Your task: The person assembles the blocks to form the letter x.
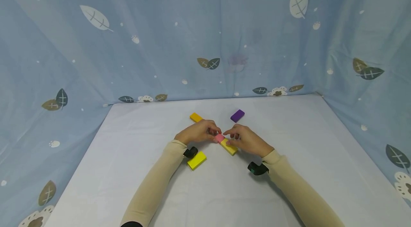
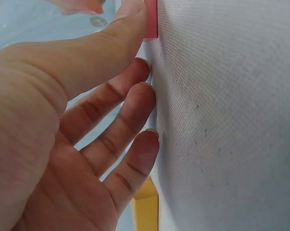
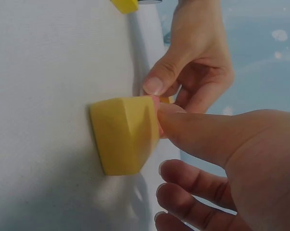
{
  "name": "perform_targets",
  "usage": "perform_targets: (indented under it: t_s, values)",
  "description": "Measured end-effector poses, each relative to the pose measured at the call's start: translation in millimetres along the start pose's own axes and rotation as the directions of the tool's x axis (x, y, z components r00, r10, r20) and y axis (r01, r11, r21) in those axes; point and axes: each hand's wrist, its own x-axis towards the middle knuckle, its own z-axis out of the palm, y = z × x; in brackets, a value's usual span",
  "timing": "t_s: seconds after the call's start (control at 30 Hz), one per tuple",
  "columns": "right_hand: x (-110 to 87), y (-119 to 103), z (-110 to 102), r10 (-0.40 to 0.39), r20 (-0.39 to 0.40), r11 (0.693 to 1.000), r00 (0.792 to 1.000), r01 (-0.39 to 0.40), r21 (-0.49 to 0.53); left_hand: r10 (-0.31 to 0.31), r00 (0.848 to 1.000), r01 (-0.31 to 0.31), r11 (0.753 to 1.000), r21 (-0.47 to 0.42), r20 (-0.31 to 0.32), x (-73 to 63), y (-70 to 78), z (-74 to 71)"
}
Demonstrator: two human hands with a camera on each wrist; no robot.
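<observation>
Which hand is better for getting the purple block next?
Probably the right hand: the purple block lies just beyond it. The left hand is farther away, touching the pink block.

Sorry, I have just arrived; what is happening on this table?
A person is working at a white table. The left hand pinches the pink block, and the right hand touches the pale yellow block, which lies end to end with it. The purple block, orange block and bright yellow block lie around them.

Free nearside approach to pale-yellow block
</observation>
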Motion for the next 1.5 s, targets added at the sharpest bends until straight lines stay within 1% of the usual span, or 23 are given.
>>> perform_targets:
  t_s: [0.27,0.4,0.53,0.7,0.97,1.23,1.5]
  values:
    - [-1.2,-2.2,1.3,-0.005,0.021,1.000,1.000,0.005,0.006,-0.007,1.000,0.007,1.000,-0.013,0.000,0.4,-0.4,0.3]
    - [-1.5,-2.9,2.4,0.002,0.033,1.000,0.999,-0.002,0.006,0.003,1.000,-0.003,1.000,-0.007,-0.003,1.0,-0.8,0.7]
    - [-1.8,-3.2,3.2,0.004,0.032,1.000,0.999,-0.004,0.019,0.011,1.000,-0.011,1.000,0.008,-0.005,1.9,-1.4,1.4]
    - [-2.7,-3.5,3.4,0.010,0.033,1.000,0.999,-0.010,0.012,-0.002,1.000,0.002,1.000,0.006,-0.007,1.3,-0.7,1.4]
    - [-2.8,-1.1,4.1,-0.014,0.033,1.000,0.999,0.013,0.005,-0.005,1.000,0.005,1.000,0.003,-0.007,0.5,0.8,1.0]
    - [-3.3,-1.0,4.8,0.016,0.034,1.000,0.999,-0.017,0.009,-0.009,1.000,0.009,1.000,0.012,-0.007,0.5,1.4,0.8]
    - [-3.3,3.0,4.9,-0.006,0.024,1.000,1.000,0.005,0.024,-0.008,1.000,0.009,1.000,0.004,-0.007,0.7,1.0,0.4]
